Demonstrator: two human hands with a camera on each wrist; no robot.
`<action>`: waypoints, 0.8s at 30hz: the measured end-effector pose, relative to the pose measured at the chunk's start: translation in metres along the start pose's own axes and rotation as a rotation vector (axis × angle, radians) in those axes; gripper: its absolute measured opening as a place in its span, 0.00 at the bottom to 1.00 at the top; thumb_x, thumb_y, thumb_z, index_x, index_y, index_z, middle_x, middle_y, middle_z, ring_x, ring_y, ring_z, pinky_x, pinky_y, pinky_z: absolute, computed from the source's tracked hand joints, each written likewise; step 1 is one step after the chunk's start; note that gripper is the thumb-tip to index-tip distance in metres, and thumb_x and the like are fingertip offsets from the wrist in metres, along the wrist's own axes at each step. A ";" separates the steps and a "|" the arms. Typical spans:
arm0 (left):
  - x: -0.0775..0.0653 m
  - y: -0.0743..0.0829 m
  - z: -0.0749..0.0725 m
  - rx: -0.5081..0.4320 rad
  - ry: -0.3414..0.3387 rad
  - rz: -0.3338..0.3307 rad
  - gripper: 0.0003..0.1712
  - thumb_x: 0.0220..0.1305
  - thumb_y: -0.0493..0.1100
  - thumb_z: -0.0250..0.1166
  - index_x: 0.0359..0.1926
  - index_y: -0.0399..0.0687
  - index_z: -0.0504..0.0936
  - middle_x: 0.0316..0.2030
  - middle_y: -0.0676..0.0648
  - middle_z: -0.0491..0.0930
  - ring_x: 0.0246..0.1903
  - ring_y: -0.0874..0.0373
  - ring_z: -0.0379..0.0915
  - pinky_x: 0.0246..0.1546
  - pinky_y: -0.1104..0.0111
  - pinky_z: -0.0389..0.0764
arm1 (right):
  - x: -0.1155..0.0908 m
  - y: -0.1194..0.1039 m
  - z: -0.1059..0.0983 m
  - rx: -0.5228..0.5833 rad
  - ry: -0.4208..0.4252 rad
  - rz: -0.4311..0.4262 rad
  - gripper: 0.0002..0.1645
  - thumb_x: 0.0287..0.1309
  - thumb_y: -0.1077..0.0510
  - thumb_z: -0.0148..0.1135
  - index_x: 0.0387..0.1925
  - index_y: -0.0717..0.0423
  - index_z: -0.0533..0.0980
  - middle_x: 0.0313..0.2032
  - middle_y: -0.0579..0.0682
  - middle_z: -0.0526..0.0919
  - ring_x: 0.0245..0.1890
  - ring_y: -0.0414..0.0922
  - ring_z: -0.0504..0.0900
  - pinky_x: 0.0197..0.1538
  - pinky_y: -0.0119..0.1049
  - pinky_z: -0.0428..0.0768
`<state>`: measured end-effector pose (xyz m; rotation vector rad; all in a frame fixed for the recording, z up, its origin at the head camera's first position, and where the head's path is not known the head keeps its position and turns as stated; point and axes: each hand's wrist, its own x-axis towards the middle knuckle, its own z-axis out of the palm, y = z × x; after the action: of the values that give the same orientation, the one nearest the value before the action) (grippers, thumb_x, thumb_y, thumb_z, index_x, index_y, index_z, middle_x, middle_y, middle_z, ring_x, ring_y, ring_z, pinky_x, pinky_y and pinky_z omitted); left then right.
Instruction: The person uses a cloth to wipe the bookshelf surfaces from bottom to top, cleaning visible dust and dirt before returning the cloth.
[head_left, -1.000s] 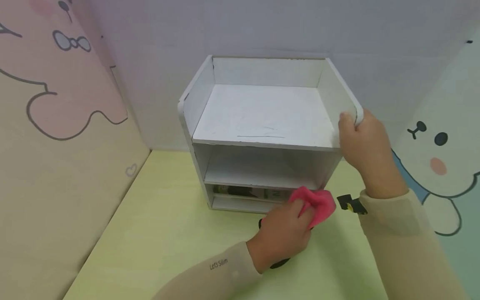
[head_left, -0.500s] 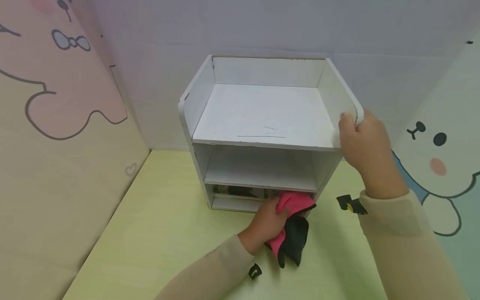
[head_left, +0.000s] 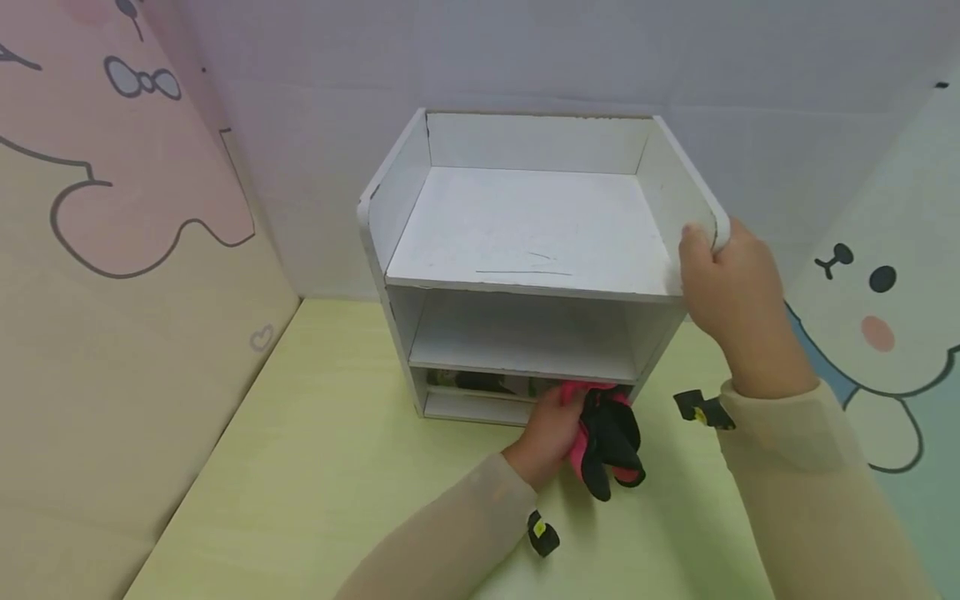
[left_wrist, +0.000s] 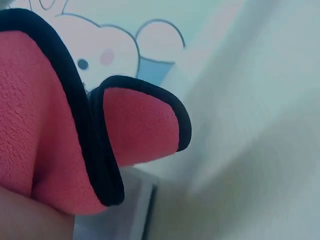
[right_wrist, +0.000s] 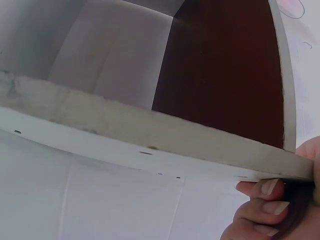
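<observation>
In the head view my left hand [head_left: 551, 435] pinches a pink cloth [head_left: 613, 442] with a black underside and black edging. It is at the right end of the lowest compartment of a white shelf unit [head_left: 517, 225], with the cloth's black flaps hanging toward the table. Close up in the left wrist view, the cloth [left_wrist: 142, 122] looks fleecy, and its folds hide the fingers. My right hand [head_left: 731, 287] grips the upper front edge of the unit's right side panel, thumb inside. Its curled fingertips [right_wrist: 270, 207] show against the panel in the right wrist view.
A pale yellow-green table [head_left: 315, 442] carries the unit, with a plain wall [head_left: 300, 167] behind. Panels with cartoon animals stand at left and right. Something with a dark green print [head_left: 483, 382] shows inside the lowest compartment. The middle shelf [head_left: 517, 333] sits above it.
My left hand first went left along the lowest compartment's front, then slightly back right. The bunched cloth has turned so its black side shows. My right hand stays on the side panel.
</observation>
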<state>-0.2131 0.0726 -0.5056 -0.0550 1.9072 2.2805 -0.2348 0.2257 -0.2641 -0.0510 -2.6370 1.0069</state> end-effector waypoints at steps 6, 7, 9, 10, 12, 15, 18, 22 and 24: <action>0.013 -0.005 -0.001 -0.088 -0.037 -0.078 0.15 0.74 0.42 0.57 0.52 0.36 0.81 0.44 0.48 0.82 0.42 0.58 0.77 0.46 0.66 0.80 | 0.000 0.002 0.001 0.005 -0.007 0.001 0.44 0.76 0.36 0.32 0.71 0.69 0.64 0.59 0.72 0.74 0.46 0.63 0.73 0.42 0.59 0.73; 0.014 -0.006 0.000 -0.138 -0.068 -0.087 0.15 0.74 0.40 0.56 0.52 0.35 0.80 0.44 0.47 0.82 0.41 0.58 0.78 0.45 0.66 0.81 | 0.000 0.002 0.001 0.004 -0.003 0.000 0.44 0.76 0.36 0.32 0.71 0.69 0.63 0.59 0.71 0.74 0.46 0.63 0.73 0.42 0.59 0.73; 0.015 -0.006 0.003 -0.249 -0.144 -0.100 0.15 0.72 0.37 0.55 0.54 0.33 0.78 0.45 0.45 0.82 0.42 0.57 0.80 0.44 0.67 0.82 | 0.000 0.002 0.001 0.004 0.005 -0.001 0.43 0.76 0.37 0.32 0.71 0.69 0.63 0.60 0.71 0.74 0.46 0.63 0.73 0.42 0.60 0.73; 0.015 -0.005 0.004 -0.292 -0.176 -0.100 0.15 0.72 0.36 0.55 0.54 0.33 0.77 0.46 0.45 0.81 0.42 0.57 0.81 0.45 0.67 0.83 | 0.001 0.002 0.001 0.005 0.008 -0.002 0.43 0.76 0.37 0.32 0.71 0.69 0.63 0.60 0.71 0.74 0.47 0.63 0.73 0.43 0.60 0.74; 0.013 -0.004 0.007 -0.382 -0.223 -0.110 0.14 0.72 0.35 0.53 0.54 0.33 0.76 0.47 0.44 0.81 0.43 0.56 0.81 0.45 0.67 0.83 | 0.001 0.002 0.001 0.009 0.010 -0.003 0.44 0.76 0.37 0.32 0.72 0.68 0.63 0.61 0.71 0.74 0.48 0.63 0.74 0.44 0.62 0.75; 0.009 0.000 0.010 -0.479 -0.240 -0.124 0.13 0.72 0.34 0.53 0.54 0.35 0.74 0.47 0.43 0.79 0.43 0.56 0.81 0.44 0.68 0.83 | 0.001 0.002 0.001 0.012 0.013 -0.007 0.44 0.76 0.37 0.32 0.73 0.67 0.62 0.63 0.71 0.73 0.49 0.63 0.74 0.45 0.63 0.75; 0.005 0.005 0.011 -0.496 -0.195 -0.135 0.10 0.71 0.34 0.53 0.51 0.38 0.73 0.46 0.45 0.78 0.41 0.58 0.80 0.42 0.69 0.83 | 0.001 0.001 0.001 0.009 0.017 -0.004 0.44 0.76 0.37 0.32 0.73 0.67 0.62 0.63 0.71 0.73 0.50 0.64 0.74 0.46 0.64 0.75; 0.003 0.011 0.011 -0.494 -0.182 -0.132 0.07 0.71 0.34 0.53 0.46 0.40 0.75 0.43 0.47 0.78 0.40 0.59 0.79 0.43 0.69 0.82 | 0.000 0.001 0.000 0.013 0.022 0.000 0.44 0.76 0.36 0.33 0.72 0.68 0.63 0.62 0.71 0.74 0.49 0.63 0.74 0.45 0.63 0.75; 0.003 0.012 0.010 -0.480 -0.173 -0.130 0.08 0.71 0.34 0.51 0.43 0.41 0.77 0.41 0.48 0.78 0.40 0.60 0.77 0.43 0.70 0.81 | 0.000 0.000 0.000 0.016 0.021 -0.002 0.44 0.76 0.37 0.33 0.71 0.69 0.64 0.60 0.71 0.75 0.47 0.63 0.74 0.44 0.62 0.75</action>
<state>-0.2175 0.0804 -0.4929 -0.0380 1.2068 2.5023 -0.2344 0.2257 -0.2645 -0.0553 -2.6094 1.0214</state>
